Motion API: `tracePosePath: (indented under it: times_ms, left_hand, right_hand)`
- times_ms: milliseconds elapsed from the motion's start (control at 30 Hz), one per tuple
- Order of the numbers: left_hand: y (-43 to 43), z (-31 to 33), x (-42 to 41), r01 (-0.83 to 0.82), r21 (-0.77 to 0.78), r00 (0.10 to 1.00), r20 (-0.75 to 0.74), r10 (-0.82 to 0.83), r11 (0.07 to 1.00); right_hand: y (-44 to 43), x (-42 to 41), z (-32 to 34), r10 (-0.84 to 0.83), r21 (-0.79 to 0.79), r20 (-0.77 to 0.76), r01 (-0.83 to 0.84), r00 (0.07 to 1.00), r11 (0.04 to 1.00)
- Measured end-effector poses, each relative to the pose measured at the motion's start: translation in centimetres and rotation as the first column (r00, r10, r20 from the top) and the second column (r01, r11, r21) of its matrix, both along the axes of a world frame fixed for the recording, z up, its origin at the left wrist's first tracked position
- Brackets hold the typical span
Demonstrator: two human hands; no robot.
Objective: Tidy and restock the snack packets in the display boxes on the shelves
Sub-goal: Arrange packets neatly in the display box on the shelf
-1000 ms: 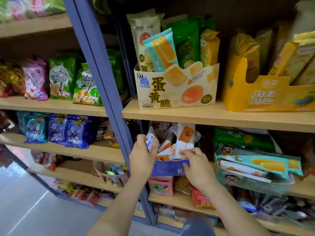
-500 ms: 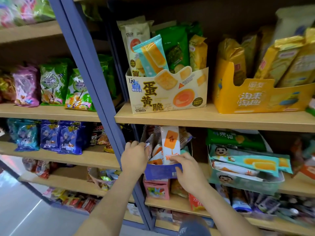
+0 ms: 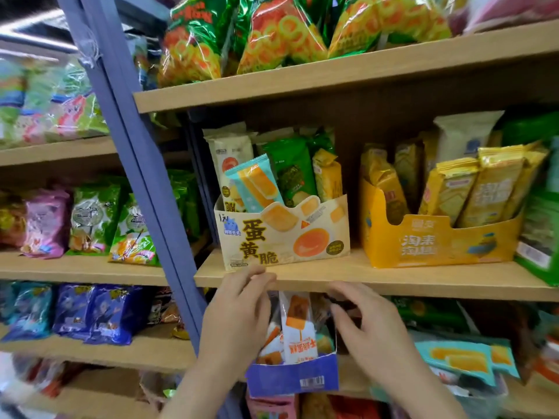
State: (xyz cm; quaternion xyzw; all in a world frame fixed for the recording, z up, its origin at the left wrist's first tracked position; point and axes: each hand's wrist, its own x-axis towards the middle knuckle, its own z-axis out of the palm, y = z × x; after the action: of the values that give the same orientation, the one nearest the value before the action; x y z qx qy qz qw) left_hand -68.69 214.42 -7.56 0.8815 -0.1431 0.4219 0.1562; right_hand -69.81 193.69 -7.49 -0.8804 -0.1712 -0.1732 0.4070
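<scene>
Both hands' fingers spread loose, holding nothing, above crinkly packets [image 3: 298, 331] in blue cardboard box [image 3: 292, 378].

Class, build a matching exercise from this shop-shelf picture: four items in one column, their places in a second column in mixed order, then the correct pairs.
Items
1. blue display box
2. cream display box
3. yellow display box
4. green-and-orange ring snack bags

Places
A. top shelf
B. middle shelf, right of the cream one
C. lower shelf, between the left hand and right hand
D. middle shelf, beside the blue upright post

Pairs: 1-C, 2-D, 3-B, 4-A
</scene>
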Motion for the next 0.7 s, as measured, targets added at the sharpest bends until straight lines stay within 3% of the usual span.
tracePosePath:
  times_ms: [100, 167, 233, 300, 433, 567, 700]
  left_hand:
    - [-1.7, 6.3, 0.9, 0.051, 0.038, 0.969, 0.239, -0.058, 0.998]
    - [-1.9, 9.7, 2.2, -0.034, 0.01, 0.959, 0.283, 0.029, 0.999]
    - [-1.6, 12.3, 3.6, -0.139, -0.018, 0.977, 0.163, 0.14, 0.99]
    - [-1.1, 14.2, 4.9, -0.216, 0.055, 0.974, -0.055, 0.218, 0.975]
    - [-0.9, 15.7, 5.9, -0.091, 0.141, 0.949, -0.288, 0.128, 0.986]
    - [-0.4, 17.1, 5.7, 0.01, 0.155, 0.986, -0.165, 0.016, 0.988]
    - [0.4, 18.9, 6.2, 0.004, 0.236, 0.998, -0.055, 0.009, 0.972]
  right_hand:
    - [-0.6, 0.1, 5.0, -0.015, 0.079, 0.159, 0.002, 0.987, 0.997]
    - [-0.9, 1.0, 7.9, -0.055, 0.105, 0.265, 0.028, 0.963, 0.994]
    - [-1.1, 2.5, 10.7, -0.12, 0.087, 0.337, 0.096, 0.934, 0.992]
    - [-0.9, 4.0, 13.1, -0.168, 0.006, 0.365, 0.178, 0.916, 0.984]
    - [0.4, 6.1, 15.5, -0.242, -0.285, 0.298, 0.328, 0.923, 0.901]
    - [1.6, 7.5, 15.6, -0.312, -0.458, 0.196, 0.368, 0.93, 0.809]
    - [1.4, 7.9, 16.3, -0.326, -0.375, 0.305, 0.428, 0.895, 0.822]
